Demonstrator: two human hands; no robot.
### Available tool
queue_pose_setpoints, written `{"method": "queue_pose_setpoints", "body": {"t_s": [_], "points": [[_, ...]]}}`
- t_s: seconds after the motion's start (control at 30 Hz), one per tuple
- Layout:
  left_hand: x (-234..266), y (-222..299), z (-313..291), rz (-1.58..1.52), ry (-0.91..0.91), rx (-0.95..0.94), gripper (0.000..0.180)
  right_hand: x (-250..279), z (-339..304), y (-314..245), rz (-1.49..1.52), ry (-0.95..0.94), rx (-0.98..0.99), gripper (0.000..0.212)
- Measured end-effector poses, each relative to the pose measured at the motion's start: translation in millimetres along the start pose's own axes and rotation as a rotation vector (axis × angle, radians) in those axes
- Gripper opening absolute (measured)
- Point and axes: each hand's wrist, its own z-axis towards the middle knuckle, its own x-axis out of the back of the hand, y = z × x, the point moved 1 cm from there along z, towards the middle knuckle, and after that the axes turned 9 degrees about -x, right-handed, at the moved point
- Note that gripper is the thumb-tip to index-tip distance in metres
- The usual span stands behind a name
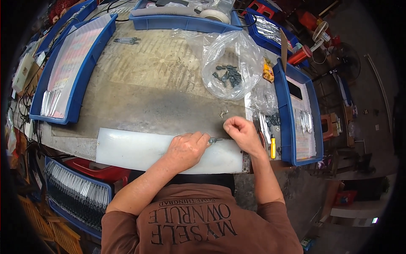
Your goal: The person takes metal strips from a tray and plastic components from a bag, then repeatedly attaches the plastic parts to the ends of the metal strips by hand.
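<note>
Small grey part [213, 140] juts rightward from the left hand [186, 149], at its fingertips

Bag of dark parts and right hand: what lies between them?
The head view shows a small heap of metal bits between the bag and the right hand.

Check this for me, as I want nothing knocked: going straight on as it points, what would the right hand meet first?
Probably the small metal pieces on the table, just ahead of the right hand, though its height is unclear and it might pass above them.
</note>
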Motion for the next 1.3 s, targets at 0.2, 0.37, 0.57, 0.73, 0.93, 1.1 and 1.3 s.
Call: {"method": "queue_pose_setpoints", "body": {"t_s": [0.2, 0.37, 0.57, 0.73, 0.93, 1.1, 1.3], "points": [[1, 0, 0, -0.008, 0.019, -0.01, 0.018, -15, -15, -9, 0.114, -0.069, 0.318, 0.004], [2, 1, 1, -0.008, 0.007, -0.006, 0.016, -23, -16, -3, 0.076, -0.038, 0.4, 0.006], [2, 1, 1, -0.014, 0.01, -0.005, 0.016, -23, -20, -2, 0.079, 0.005, 0.352, 0.007], [2, 2, 1, -0.008, -0.009, -0.004, 0.015, -22, -22, -1, 0.016, 0.057, 0.409, 0.005], [0, 1, 0, 0.027, -0.012, -0.031, 0.014, -21, -21, -8, -0.216, 0.137, 0.607, 0.013], [-4, 1, -1, 0.058, -0.014, -0.043, 0.016, -20, -23, -7, -0.342, 0.126, 0.685, 0.017], [-4, 1, -1, 0.084, -0.022, -0.049, 0.016, -21, -26, -13, -0.432, 0.129, 0.678, 0.017]]}}
